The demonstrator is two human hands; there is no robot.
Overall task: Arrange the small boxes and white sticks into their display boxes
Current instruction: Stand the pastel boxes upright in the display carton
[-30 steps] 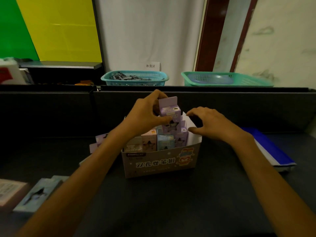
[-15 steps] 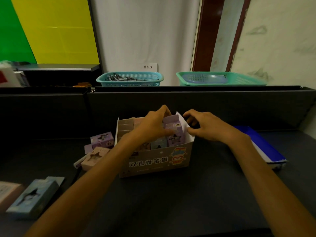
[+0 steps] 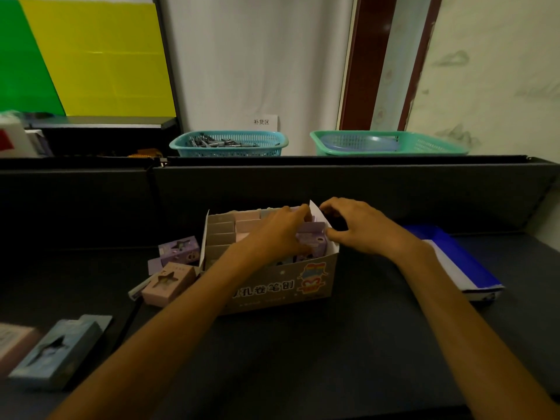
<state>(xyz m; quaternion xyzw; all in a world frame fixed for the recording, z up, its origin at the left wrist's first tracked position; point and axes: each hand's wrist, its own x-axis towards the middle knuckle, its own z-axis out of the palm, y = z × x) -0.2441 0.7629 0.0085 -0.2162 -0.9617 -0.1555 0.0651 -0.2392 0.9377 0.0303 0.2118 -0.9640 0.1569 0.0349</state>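
A cardboard display box [image 3: 274, 291] with printed characters stands mid-table, filled with rows of small boxes. My left hand [image 3: 277, 230] reaches into its right end and holds a small purple box [image 3: 312, 237] that sits low among the others. My right hand [image 3: 354, 227] pinches the display box's right wall at its white flap. Left of the display box lie a loose purple box [image 3: 178, 251] and a pink box [image 3: 168, 284]. A pale blue box [image 3: 56, 353] lies at the near left.
A dark partition wall [image 3: 333, 192] rises behind the table. Beyond it stand a teal basket [image 3: 228, 144] of grey items and a green basket [image 3: 388, 143]. A blue-and-white folder [image 3: 457, 262] lies right of the display box. A pinkish box [image 3: 13, 344] lies at the left edge.
My left hand has lowered the purple box from above the display box down into its right end. My right hand stayed at the right wall. The view shifted slightly.
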